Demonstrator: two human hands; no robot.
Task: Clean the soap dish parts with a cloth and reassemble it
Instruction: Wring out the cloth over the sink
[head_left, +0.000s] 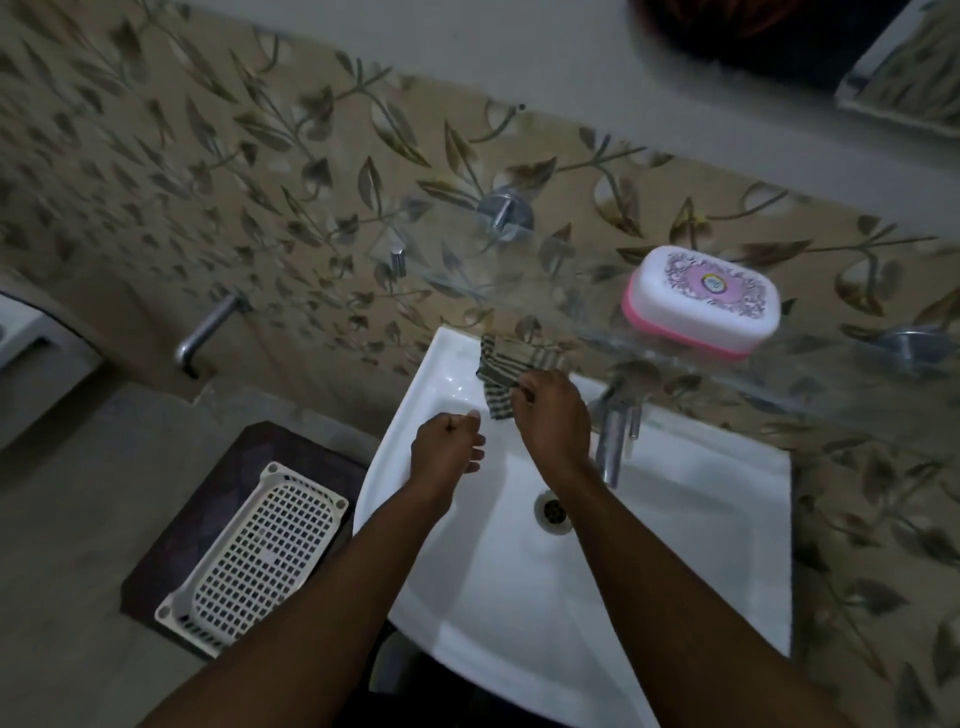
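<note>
The right hand (553, 421) pinches a striped cloth (501, 374) over the sink (701, 478). The left hand (447, 441) is curled and empty. The soap dish (701, 301) sits closed on the glass shelf (810, 364).

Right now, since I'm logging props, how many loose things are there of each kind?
soap dish: 1, closed
cloth: 1, held in the right hand
basket: 1
mat: 1
Total: 4
</note>
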